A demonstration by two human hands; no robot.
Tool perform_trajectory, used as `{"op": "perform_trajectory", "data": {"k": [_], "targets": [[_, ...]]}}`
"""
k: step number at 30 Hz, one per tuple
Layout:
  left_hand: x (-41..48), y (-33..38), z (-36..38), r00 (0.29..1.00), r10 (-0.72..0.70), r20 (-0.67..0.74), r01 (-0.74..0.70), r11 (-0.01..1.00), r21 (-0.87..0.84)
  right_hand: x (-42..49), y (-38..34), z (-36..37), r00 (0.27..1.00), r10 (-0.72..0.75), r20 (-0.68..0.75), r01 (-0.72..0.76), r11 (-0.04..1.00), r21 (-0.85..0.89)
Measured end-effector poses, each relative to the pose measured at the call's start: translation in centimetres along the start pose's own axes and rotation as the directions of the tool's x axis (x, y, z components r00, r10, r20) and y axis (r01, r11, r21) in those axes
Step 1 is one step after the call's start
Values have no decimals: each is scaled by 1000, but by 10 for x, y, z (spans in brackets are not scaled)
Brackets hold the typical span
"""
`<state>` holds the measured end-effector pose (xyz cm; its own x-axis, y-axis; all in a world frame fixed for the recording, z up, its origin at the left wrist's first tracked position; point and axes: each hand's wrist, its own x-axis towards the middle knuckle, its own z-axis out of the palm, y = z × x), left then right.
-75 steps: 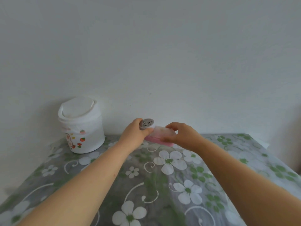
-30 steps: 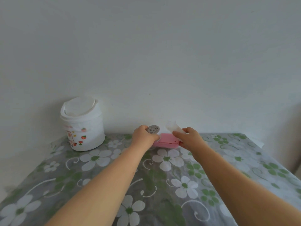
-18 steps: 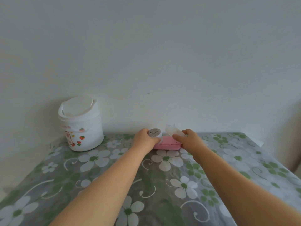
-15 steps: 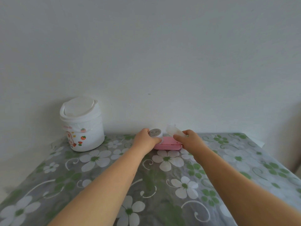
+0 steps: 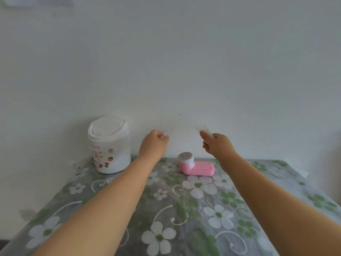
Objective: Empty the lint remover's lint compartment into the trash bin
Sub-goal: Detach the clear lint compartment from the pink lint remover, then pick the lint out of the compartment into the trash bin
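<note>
The pink lint remover lies on the table near the wall, its round metal head pointing left. My right hand is raised above it and pinches the clear lint compartment, which stands out faintly against the white wall. My left hand hovers in the air left of the remover, fingers loosely curled, holding nothing. The white trash bin with strawberry stickers and a swing lid stands at the back left of the table, left of my left hand.
The table wears a grey cloth with white flowers and green leaves. A plain white wall runs right behind the table. The table's right edge slants away at the far right.
My left hand has let go of the lint remover, which now lies on the table. Both hands have risen; the right one has lifted the clear compartment away from the remover.
</note>
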<state>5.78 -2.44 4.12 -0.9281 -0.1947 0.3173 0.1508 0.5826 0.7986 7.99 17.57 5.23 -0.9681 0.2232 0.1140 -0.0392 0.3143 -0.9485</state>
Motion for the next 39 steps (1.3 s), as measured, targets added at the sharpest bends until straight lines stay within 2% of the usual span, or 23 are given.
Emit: {"op": "perform_trajectory", "data": {"k": [3,5,8,10,12,17,21,24,31,39], "targets": [[5,-3,-28,987,44,-155,-47,999,-13,-3,-22,19,999,-20,41,17,997,72],[6,-6,-50,969,61,-240,-82,993,-79,-6,-36,35,997,-32,68,24,992,121],[8,-12,-81,916,58,-396,-121,983,-137,-8,-51,62,993,-55,107,38,987,154],[11,-21,-101,869,40,-493,-112,987,-116,-9,-59,81,988,-56,142,34,988,153],[16,-31,-118,855,22,-518,-84,992,-97,-9,-65,99,984,-47,170,19,986,163],[31,-68,-149,873,-151,-463,98,986,-137,-8,-76,142,970,-70,233,37,989,143],[42,-92,-153,899,-334,-284,227,908,-352,-9,-82,175,959,-80,272,47,991,127],[42,-99,-147,913,-351,-207,227,860,-457,-10,-84,194,952,-75,298,38,991,126],[48,-112,-145,914,-381,-140,264,819,-509,-7,-84,221,946,-48,321,9,993,121],[47,-114,-144,932,-319,-170,215,867,-450,-3,-81,223,949,-46,311,9,993,117]]}}
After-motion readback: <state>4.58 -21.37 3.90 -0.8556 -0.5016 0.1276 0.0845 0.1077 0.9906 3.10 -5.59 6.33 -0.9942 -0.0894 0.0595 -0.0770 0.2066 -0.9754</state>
